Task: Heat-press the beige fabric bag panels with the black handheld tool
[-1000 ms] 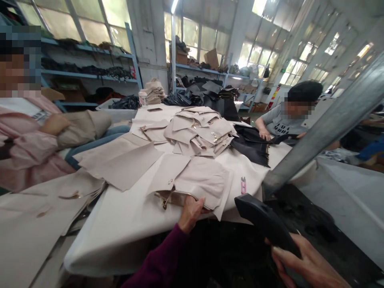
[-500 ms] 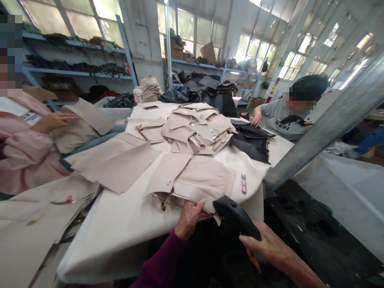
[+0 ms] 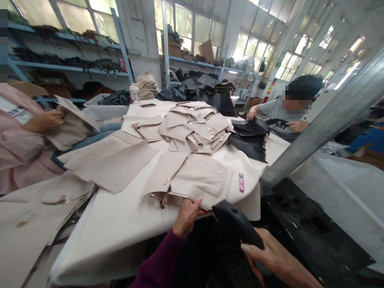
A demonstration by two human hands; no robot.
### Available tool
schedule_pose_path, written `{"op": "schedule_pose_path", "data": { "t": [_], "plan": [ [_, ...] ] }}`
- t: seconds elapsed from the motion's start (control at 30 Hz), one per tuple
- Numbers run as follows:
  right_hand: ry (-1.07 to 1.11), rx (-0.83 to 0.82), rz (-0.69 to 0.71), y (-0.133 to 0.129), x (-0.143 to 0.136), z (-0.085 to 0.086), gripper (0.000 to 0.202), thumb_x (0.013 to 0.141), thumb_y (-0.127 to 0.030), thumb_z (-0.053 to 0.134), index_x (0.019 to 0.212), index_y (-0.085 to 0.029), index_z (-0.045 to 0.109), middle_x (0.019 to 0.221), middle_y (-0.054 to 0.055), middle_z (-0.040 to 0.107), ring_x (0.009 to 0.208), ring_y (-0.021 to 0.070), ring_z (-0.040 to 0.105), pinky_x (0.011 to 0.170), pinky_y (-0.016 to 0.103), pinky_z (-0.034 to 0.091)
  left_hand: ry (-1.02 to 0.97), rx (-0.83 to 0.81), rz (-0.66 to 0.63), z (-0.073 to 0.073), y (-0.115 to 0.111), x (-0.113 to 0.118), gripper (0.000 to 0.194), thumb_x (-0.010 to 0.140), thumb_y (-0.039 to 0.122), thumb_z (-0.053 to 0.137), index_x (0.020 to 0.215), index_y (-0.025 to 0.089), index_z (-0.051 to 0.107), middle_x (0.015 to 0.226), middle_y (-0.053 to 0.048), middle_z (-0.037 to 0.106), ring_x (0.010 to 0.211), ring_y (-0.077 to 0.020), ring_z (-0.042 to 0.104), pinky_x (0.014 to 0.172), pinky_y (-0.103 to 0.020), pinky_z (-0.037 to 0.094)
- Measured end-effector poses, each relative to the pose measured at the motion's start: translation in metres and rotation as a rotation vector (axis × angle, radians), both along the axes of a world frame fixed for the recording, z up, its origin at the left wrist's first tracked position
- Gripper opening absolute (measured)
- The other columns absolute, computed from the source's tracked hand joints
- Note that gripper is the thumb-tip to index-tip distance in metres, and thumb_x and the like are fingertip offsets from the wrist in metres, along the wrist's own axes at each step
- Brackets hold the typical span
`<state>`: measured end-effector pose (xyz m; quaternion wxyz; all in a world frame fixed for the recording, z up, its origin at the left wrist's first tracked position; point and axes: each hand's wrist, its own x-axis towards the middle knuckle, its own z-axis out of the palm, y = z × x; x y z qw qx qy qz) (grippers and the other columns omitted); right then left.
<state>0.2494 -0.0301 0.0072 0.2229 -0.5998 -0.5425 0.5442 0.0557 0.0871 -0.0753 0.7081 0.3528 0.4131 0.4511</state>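
Alignment seems the present step: left hand (image 3: 186, 219) pinches the beige, gold-zippered fabric piece (image 3: 201, 174), right hand (image 3: 267, 250) closes around the curved black tool (image 3: 235, 218) beside its edge, and the next move likely needs steady holding.

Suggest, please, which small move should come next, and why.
Perhaps align the black tool with the near edge of the fabric piece: the right hand holds its tip by that edge, while the left hand grips the piece beside the zipper.

Lit by daylight from the windows (image 3: 183, 25), glaring white in places. Deeply shadowed beneath the tabletop (image 3: 111, 218). Stretched and slanted toward the edges, slightly soft, pixelated in two patches.
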Motion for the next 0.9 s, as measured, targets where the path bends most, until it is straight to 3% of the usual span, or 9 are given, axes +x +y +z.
{"op": "schedule_pose_path", "data": {
  "t": [0.13, 0.27, 0.4, 0.47, 0.5, 0.6, 0.67, 0.77, 0.9],
  "plan": [
    [-0.027, 0.026, -0.050, 0.019, -0.007, -0.005, 0.026, 0.082, -0.039, 0.053, 0.069, -0.018, 0.050, 0.044, -0.005, 0.053, 0.033, 0.0091, 0.048, 0.036, 0.018, 0.038, -0.024, 0.057, -0.018, -0.001, -0.001, -0.002, 0.038, 0.066, 0.043, 0.070, 0.089, 0.014, 0.064, 0.101, -0.012, 0.072, 0.087, -0.0283, 0.069, 0.065, -0.036, 0.059],
    [-0.061, 0.079, -0.123, 0.030, -0.002, 0.000, 0.035, 0.081, -0.047, 0.053, 0.061, -0.018, 0.049, 0.042, -0.004, 0.051, 0.034, 0.0104, 0.049, 0.038, 0.021, 0.041, -0.041, 0.054, 0.025, 0.006, -0.003, -0.002, 0.043, 0.064, 0.043, 0.072, 0.095, 0.016, 0.062, 0.097, -0.010, 0.072, 0.080, -0.0262, 0.069, 0.060, -0.034, 0.058],
    [-0.094, 0.075, -0.136, 0.025, 0.012, 0.006, 0.040, 0.081, -0.053, 0.051, 0.059, -0.019, 0.048, 0.040, -0.003, 0.051, 0.036, 0.0123, 0.051, 0.040, 0.023, 0.043, 0.044, -0.012, -0.097, 0.013, -0.015, -0.011, 0.040, 0.070, 0.052, 0.065, 0.076, 0.012, 0.064, 0.075, -0.013, 0.072, 0.063, -0.0232, 0.069, 0.055, -0.032, 0.054],
    [-0.101, 0.065, -0.091, 0.021, 0.017, 0.008, 0.040, 0.081, -0.054, 0.052, 0.059, -0.020, 0.049, 0.040, -0.002, 0.052, 0.037, 0.0133, 0.052, 0.043, 0.024, 0.045, 0.214, 0.034, -0.143, 0.018, -0.023, -0.023, 0.043, 0.076, 0.055, 0.056, 0.066, 0.014, 0.061, 0.060, -0.010, 0.068, 0.047, -0.0179, 0.062, 0.047, -0.027, 0.047],
    [-0.105, 0.057, -0.065, 0.019, 0.019, 0.008, 0.040, 0.080, -0.054, 0.053, 0.059, -0.020, 0.050, 0.040, -0.002, 0.053, 0.038, 0.0141, 0.053, 0.044, 0.025, 0.046, 0.347, 0.102, -0.095, 0.020, -0.026, -0.031, 0.042, 0.079, 0.054, 0.053, 0.063, 0.016, 0.059, 0.054, -0.006, 0.064, 0.043, -0.0155, 0.058, 0.044, -0.026, 0.043],
    [-0.122, 0.045, -0.053, 0.016, 0.014, 0.012, 0.038, 0.080, -0.055, 0.054, 0.061, -0.021, 0.051, 0.042, -0.001, 0.054, 0.040, 0.0155, 0.054, 0.045, 0.026, 0.047, 0.850, 0.398, 0.296, 0.031, -0.025, -0.059, 0.026, 0.082, 0.042, 0.053, 0.069, 0.020, 0.058, 0.053, 0.001, 0.053, 0.047, -0.0149, 0.051, 0.051, -0.027, 0.039],
    [-0.103, 0.037, -0.036, 0.019, 0.005, 0.015, 0.037, 0.080, -0.054, 0.054, 0.062, -0.022, 0.051, 0.042, -0.002, 0.054, 0.040, 0.0151, 0.054, 0.044, 0.025, 0.046, 1.143, 0.552, 0.496, 0.035, -0.016, -0.075, 0.017, 0.081, 0.034, 0.056, 0.085, 0.018, 0.062, 0.068, -0.003, 0.056, 0.064, -0.0195, 0.055, 0.064, -0.030, 0.042],
    [-0.020, 0.035, 0.042, 0.032, -0.013, 0.016, 0.034, 0.079, -0.051, 0.055, 0.065, -0.021, 0.048, 0.042, -0.004, 0.052, 0.035, 0.0115, 0.049, 0.040, 0.022, 0.044, 1.380, 0.684, 0.462, 0.033, 0.003, -0.088, 0.025, 0.084, 0.026, 0.052, 0.103, 0.015, 0.061, 0.089, -0.010, 0.058, 0.085, -0.0256, 0.055, 0.076, -0.034, 0.042],
    [0.090, 0.022, 0.138, 0.055, -0.038, 0.010, 0.027, 0.080, -0.044, 0.055, 0.075, -0.018, 0.049, 0.047, -0.006, 0.051, 0.033, 0.0082, 0.047, 0.035, 0.018, 0.041, 1.294, 0.663, 0.364, 0.024, 0.019, -0.096, 0.029, 0.089, 0.024, 0.040, 0.087, 0.014, 0.067, 0.081, -0.009, 0.059, 0.075, -0.0221, 0.056, 0.071, -0.033, 0.043]
  ]
}}
